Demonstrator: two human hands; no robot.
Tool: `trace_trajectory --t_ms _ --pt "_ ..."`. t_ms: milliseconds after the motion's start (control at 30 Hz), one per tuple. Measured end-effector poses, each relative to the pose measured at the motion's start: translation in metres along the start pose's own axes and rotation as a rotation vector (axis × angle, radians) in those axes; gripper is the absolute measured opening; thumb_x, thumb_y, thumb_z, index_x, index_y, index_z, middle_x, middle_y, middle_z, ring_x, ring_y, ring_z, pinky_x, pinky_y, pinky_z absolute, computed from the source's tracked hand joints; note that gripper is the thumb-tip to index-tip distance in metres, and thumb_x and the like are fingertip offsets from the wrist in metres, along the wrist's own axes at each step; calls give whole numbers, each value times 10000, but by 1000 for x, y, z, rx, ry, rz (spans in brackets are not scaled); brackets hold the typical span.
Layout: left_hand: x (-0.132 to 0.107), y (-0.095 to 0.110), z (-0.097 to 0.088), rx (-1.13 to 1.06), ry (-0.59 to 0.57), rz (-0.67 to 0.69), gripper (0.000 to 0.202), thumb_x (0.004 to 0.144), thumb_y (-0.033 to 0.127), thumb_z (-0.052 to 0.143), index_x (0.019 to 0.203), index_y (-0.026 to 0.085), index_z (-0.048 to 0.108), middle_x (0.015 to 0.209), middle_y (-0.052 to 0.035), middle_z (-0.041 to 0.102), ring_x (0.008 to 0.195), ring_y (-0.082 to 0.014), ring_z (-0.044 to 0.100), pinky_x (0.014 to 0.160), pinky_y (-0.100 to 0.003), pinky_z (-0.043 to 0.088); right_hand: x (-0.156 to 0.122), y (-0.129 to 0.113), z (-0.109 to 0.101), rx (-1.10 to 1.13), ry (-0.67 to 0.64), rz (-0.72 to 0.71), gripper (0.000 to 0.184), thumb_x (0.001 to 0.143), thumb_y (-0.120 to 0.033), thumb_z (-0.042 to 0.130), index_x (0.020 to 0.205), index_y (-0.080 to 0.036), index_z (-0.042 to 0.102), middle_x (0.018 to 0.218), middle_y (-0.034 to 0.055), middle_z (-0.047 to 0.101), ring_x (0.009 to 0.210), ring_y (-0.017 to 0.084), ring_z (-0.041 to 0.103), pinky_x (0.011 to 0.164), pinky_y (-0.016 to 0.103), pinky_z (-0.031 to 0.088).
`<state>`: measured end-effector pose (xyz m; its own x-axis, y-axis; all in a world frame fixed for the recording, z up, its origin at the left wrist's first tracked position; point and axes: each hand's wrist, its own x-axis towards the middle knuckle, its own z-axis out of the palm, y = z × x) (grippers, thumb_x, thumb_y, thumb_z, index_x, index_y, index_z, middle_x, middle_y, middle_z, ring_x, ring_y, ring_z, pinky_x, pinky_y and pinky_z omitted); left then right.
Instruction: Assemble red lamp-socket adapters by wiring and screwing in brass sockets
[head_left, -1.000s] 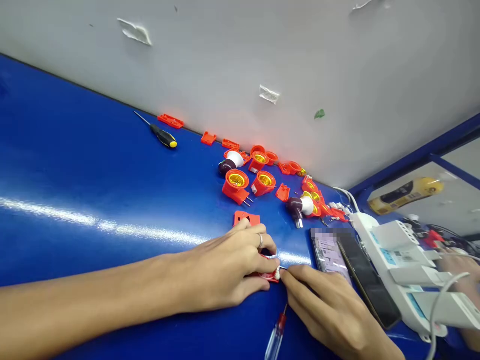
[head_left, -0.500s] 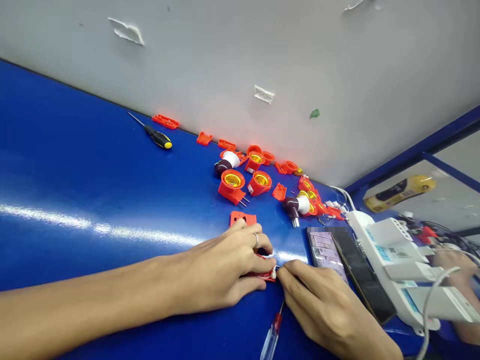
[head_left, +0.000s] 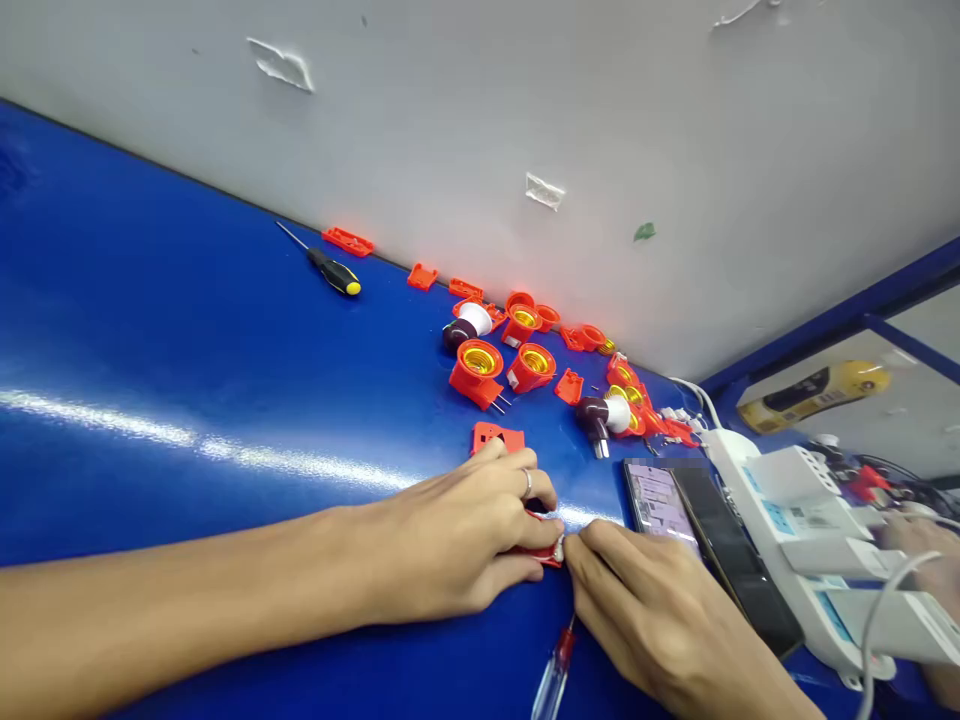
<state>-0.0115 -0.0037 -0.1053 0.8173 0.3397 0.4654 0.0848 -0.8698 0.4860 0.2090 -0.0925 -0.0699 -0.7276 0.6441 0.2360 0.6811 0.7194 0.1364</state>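
Observation:
My left hand (head_left: 465,535), a ring on one finger, presses a small red plastic housing (head_left: 551,553) against the blue table. A bit of white wire (head_left: 558,547) shows at the housing's right end. There my right hand (head_left: 652,610) has its fingertips pinched together; what they hold is hidden. A screwdriver (head_left: 553,680) with a clear handle and red collar lies below, its shaft running up beside my right fingers. Just beyond my left fingertips is a flat red plastic piece (head_left: 496,437), partly covered by the hand.
Red lamp holders (head_left: 477,372) with brass threads and loose red parts lie along the wall. A black-yellow screwdriver (head_left: 334,272) rests farther left. On the right are a phone (head_left: 660,505), a white power strip (head_left: 780,530) with chargers, a yellow bottle (head_left: 817,395) and another person's hand (head_left: 919,540).
The whole view has shifted, so things appear slightly farther right. Both hands keep nearly the same pose at the red housing.

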Motion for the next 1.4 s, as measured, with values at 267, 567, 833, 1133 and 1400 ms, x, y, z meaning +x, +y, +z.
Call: trace_trajectory --t_ms 267,567,833,1133,1400 --pt "0 -3 5 33 26 48 67 941 186 745 998 167 774 1107 -88 732 992 -236 660 895 -365 503 5 -3 0 -109 -67 -49 298 985 -22 439 793 -166 615 741 34 560 604 173 454 532 348 293" --pt "-2 -5 5 16 7 51 76 956 168 720 1014 183 766 1114 -72 713 1004 -222 655 931 -360 500 16 -12 -7 -384 -116 -166 116 739 -41 639 701 -148 662 686 67 587 586 220 534 487 352 309" --pt "0 -6 3 1 -13 29 154 961 152 706 1087 211 771 1128 -65 711 1028 -226 664 1042 -394 476 17 -14 -9 -405 -166 -147 139 744 -5 621 755 -136 665 695 67 593 573 219 531 450 347 297" --pt "-8 -14 3 -5 -60 -70 221 1031 244 641 1224 334 699 1238 -5 671 1130 -219 632 1096 -408 406 -13 26 -48 -66 300 227 141 1003 -105 570 994 -171 694 840 19 728 691 134 682 600 269 490" --pt "-3 -6 -7 205 -31 20 305 1040 230 593 1327 310 660 1189 -29 719 1081 -239 660 998 -387 463 -64 59 -22 -106 810 505 201 952 -45 602 918 -202 723 736 -20 688 646 136 666 621 276 509"
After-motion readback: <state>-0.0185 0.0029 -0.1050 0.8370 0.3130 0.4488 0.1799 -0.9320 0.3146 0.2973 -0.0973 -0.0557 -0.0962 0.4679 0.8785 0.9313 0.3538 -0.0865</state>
